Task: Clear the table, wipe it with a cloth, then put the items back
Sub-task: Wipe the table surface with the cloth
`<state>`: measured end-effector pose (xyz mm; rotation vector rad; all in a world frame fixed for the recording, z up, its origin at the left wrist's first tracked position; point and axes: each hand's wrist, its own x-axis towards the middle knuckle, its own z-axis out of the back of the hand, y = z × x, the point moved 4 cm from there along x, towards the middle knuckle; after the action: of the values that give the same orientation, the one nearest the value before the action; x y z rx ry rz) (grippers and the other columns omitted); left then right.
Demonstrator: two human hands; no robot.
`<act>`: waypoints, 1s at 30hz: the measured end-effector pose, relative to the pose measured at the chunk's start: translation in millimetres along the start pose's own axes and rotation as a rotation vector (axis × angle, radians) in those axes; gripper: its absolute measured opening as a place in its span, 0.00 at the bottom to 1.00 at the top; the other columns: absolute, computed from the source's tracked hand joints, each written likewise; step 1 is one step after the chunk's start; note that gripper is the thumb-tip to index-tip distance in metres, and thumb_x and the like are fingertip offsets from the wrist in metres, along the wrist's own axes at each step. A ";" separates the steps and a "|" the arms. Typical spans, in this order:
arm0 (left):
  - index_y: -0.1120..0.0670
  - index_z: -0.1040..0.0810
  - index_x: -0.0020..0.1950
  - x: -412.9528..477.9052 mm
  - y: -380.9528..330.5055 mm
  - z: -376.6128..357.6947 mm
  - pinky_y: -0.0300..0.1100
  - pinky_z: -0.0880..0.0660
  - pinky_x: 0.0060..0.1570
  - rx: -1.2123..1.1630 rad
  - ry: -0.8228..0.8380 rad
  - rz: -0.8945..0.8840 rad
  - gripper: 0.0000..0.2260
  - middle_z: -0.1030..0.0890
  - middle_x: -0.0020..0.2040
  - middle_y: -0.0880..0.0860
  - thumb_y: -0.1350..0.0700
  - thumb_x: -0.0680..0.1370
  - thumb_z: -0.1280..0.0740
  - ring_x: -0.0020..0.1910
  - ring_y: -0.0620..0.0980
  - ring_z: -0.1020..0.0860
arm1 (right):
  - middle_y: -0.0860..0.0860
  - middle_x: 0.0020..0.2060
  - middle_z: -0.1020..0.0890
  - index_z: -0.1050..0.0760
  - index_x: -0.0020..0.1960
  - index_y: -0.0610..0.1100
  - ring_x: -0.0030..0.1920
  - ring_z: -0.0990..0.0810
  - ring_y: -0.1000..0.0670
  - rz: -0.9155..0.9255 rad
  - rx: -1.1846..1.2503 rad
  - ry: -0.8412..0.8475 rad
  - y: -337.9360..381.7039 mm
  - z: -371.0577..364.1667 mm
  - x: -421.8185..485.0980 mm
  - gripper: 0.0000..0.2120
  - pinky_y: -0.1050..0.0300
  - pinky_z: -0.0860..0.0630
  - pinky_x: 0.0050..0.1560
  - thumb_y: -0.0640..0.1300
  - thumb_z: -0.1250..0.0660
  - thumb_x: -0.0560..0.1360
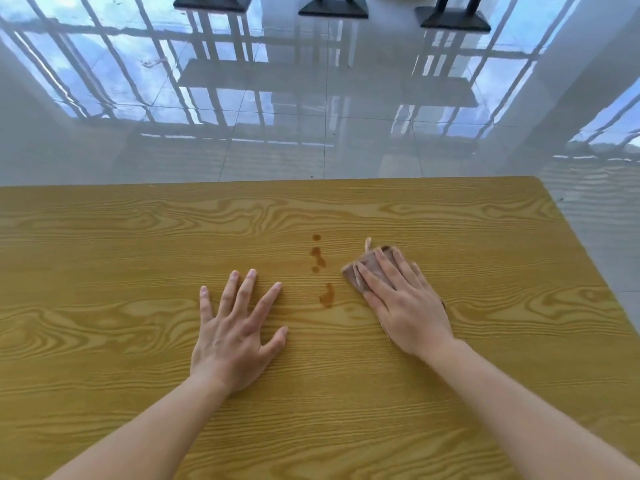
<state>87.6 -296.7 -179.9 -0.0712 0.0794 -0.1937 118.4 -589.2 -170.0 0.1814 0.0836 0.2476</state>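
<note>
The left hand (235, 336) lay flat on the wooden table (104, 271), its fingers (244, 289) spread apart and holding nothing; just right of it ran a line of brown spill marks (320, 271), about five, still wet-looking; beside those the right hand (403, 303) pressed a folded brownish cloth (360, 271) onto the table, fingers together and flat on top of it rather than curled round it. No other items showed on the table, so clearing looked done and wiping was the step in hand. The risk, as I judged it: one sideways pass could smear the drops into a streak instead of lifting them; the small cloth might slip from under the flat palm. Counted: two hands; one cloth; one table; three dark furniture bases (332, 10) on the glossy floor (311, 116) beyond.
</note>
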 end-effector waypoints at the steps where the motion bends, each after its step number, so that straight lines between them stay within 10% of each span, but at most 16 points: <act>1: 0.36 0.54 0.79 0.2 0.1 -0.1 0.68 0.58 0.74 0.005 0.003 0.001 0.33 0.53 0.82 0.51 0.28 0.76 0.55 0.80 0.53 0.60 | 0.58 0.81 0.55 0.56 0.79 0.66 0.81 0.61 0.52 -0.007 -0.019 0.005 -5.2 -1.7 -13.0 0.24 0.51 0.59 0.79 0.64 0.62 0.84; 10: 0.35 0.55 0.79 0.8 -0.4 0.9 0.67 0.60 0.74 -0.009 0.005 0.012 0.32 0.54 0.82 0.50 0.28 0.76 0.55 0.80 0.52 0.61 | 0.54 0.82 0.60 0.57 0.80 0.65 0.81 0.64 0.47 -0.449 0.073 0.091 -42.1 11.9 96.3 0.26 0.44 0.62 0.80 0.65 0.62 0.82; 19: 0.37 0.50 0.80 0.7 -2.1 1.9 0.68 0.57 0.74 -0.015 -0.005 -0.001 0.33 0.49 0.82 0.53 0.28 0.76 0.53 0.80 0.54 0.57 | 0.53 0.82 0.52 0.53 0.81 0.62 0.82 0.55 0.46 0.112 -0.040 0.013 38.4 -17.1 -68.3 0.25 0.45 0.54 0.78 0.61 0.54 0.85; 27: 0.36 0.53 0.79 0.8 -1.6 2.3 0.68 0.59 0.74 -0.005 0.004 0.017 0.32 0.53 0.82 0.51 0.28 0.76 0.54 0.80 0.53 0.60 | 0.54 0.82 0.59 0.58 0.79 0.63 0.80 0.66 0.48 -0.323 0.067 0.039 28.5 -0.6 31.1 0.25 0.47 0.62 0.80 0.61 0.60 0.84; 30: 0.36 0.52 0.79 0.5 -0.8 1.6 0.68 0.58 0.74 -0.010 0.001 0.019 0.33 0.52 0.82 0.51 0.28 0.76 0.54 0.80 0.53 0.59 | 0.52 0.82 0.58 0.58 0.81 0.61 0.81 0.64 0.46 -0.061 0.014 0.021 77.5 -17.0 -6.3 0.25 0.44 0.59 0.80 0.60 0.59 0.85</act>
<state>88.1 -297.4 -178.2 -0.0805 0.0823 -0.1742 92.2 -514.0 -171.6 0.1903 0.1114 0.1879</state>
